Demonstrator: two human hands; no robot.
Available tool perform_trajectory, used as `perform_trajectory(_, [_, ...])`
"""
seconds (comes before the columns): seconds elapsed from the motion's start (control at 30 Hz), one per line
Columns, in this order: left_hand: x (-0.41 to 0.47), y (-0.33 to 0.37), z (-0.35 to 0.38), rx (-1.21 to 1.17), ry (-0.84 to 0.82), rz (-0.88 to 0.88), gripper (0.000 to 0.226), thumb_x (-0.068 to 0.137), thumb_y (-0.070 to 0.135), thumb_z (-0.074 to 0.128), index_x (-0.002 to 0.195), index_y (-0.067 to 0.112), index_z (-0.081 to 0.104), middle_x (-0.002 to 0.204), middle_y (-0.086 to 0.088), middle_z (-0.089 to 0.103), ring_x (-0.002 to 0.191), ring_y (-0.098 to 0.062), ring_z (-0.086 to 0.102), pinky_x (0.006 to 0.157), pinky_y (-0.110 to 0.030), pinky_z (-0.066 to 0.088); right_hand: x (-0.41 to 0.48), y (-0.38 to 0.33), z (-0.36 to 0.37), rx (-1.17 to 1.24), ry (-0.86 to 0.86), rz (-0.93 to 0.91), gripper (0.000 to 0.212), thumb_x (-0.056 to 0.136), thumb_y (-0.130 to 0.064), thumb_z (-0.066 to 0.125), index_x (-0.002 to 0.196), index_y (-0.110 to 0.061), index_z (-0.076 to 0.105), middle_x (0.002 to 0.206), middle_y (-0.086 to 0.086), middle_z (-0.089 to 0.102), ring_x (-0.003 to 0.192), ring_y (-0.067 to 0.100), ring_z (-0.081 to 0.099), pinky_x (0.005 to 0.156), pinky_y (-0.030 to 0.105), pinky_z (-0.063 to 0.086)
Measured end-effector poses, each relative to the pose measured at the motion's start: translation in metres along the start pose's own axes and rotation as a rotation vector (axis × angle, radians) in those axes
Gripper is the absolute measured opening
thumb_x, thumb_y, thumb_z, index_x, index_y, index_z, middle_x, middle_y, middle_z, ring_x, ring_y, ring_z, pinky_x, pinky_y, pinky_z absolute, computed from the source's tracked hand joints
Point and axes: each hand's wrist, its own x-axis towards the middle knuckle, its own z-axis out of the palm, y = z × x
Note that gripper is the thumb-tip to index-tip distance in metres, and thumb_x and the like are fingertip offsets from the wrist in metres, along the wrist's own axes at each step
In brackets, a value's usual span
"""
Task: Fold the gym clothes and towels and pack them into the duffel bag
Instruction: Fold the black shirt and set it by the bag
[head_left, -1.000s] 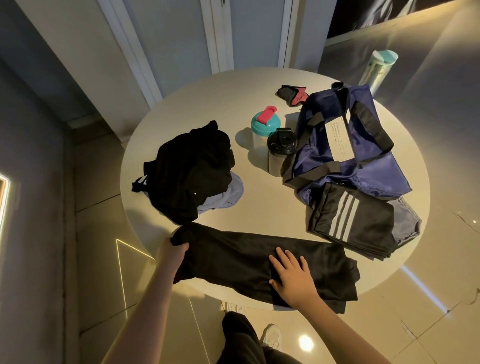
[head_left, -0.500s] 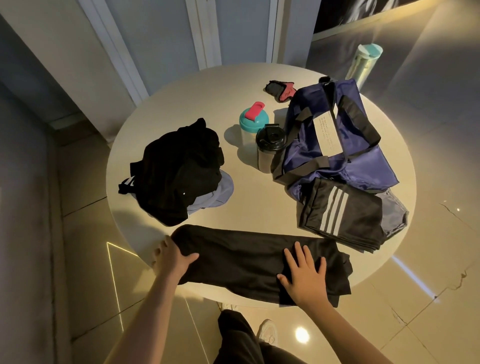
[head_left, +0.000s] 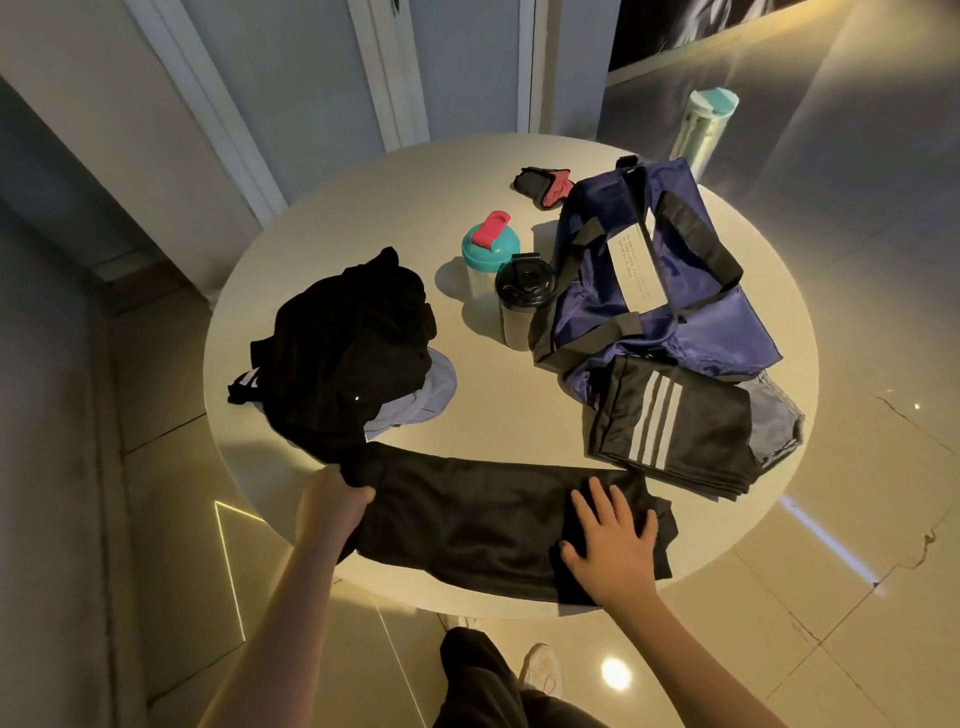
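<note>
A long black garment (head_left: 467, 514) lies folded lengthwise along the near edge of the round white table (head_left: 498, 405). My left hand (head_left: 332, 501) grips its left end. My right hand (head_left: 613, 540) presses flat on its right end, fingers spread. A heap of black clothes (head_left: 343, 358) with a pale blue piece (head_left: 421, 400) under it sits at the left. Folded black shorts with white stripes (head_left: 670, 426) lie on a grey piece (head_left: 774, 421) in front of the navy duffel bag (head_left: 644, 275), which rests at the right.
Two shaker bottles stand mid-table: one with a teal lid and pink cap (head_left: 488, 249), one with a black lid (head_left: 522, 296). Black and pink gloves (head_left: 543, 184) lie at the back. A tall pale bottle (head_left: 704, 130) stands behind the bag. Tiled floor surrounds the table.
My left hand has closed on the garment's left end and lifted it slightly. My right hand has slid a little toward the garment's right end.
</note>
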Motion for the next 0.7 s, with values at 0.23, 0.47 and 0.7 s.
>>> perform_trajectory(0.23, [-0.053,0.079,0.004,-0.028,-0.005,0.235,0.042,0.083,0.022,0.068,0.119,0.007,0.053,0.106,-0.012,0.063,0.101,-0.028,0.061,0.076,-0.025,0.038,-0.002,0.008,0.004,0.043,-0.092,-0.02,0.067,0.094,-0.052,0.037,0.151,-0.032,0.006,0.159,-0.003,-0.006,0.146,0.022,-0.005,0.116,0.051,0.001])
perform_trajectory(0.47, [-0.096,0.134,0.018,0.108,-0.103,0.295,0.046,0.094,0.021,0.054,0.136,0.012,0.039,0.125,-0.01,0.056,0.113,-0.027,0.057,0.083,-0.029,0.043,-0.019,0.028,-0.001,0.141,0.033,0.171,0.057,0.095,-0.043,0.041,0.148,-0.029,0.024,0.159,-0.004,0.007,0.146,0.021,0.003,0.117,0.046,0.008])
perform_trajectory(0.7, [-0.113,0.153,0.074,-0.075,-0.266,0.339,0.055,0.091,0.013,0.056,0.141,0.012,0.033,0.139,-0.01,0.043,0.125,-0.028,0.046,0.101,-0.036,0.043,-0.018,0.035,0.002,0.657,-0.008,0.077,0.045,0.097,-0.008,0.043,0.141,-0.017,0.041,0.155,-0.003,0.022,0.143,0.017,0.016,0.116,0.028,0.007])
